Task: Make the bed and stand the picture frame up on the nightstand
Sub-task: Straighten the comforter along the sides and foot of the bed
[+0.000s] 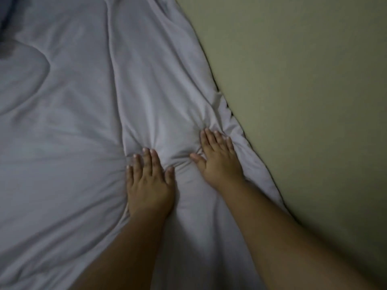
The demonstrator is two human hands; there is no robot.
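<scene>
A pale grey-white comforter [73,122] covers the bed and fills most of the view, with soft folds running away from me. My left hand [149,185] lies flat on it, palm down, fingers spread. My right hand [218,160] presses flat on the fabric a little farther away, close to the bed's right edge, and wrinkles gather around both hands. Neither hand holds anything. No picture frame or nightstand is in view.
An olive-green wall [303,101] runs along the right side of the bed, touching the comforter's edge. A rounded bulge [21,70] under the comforter sits at the far left. A dark patch [4,21] shows at the top left corner.
</scene>
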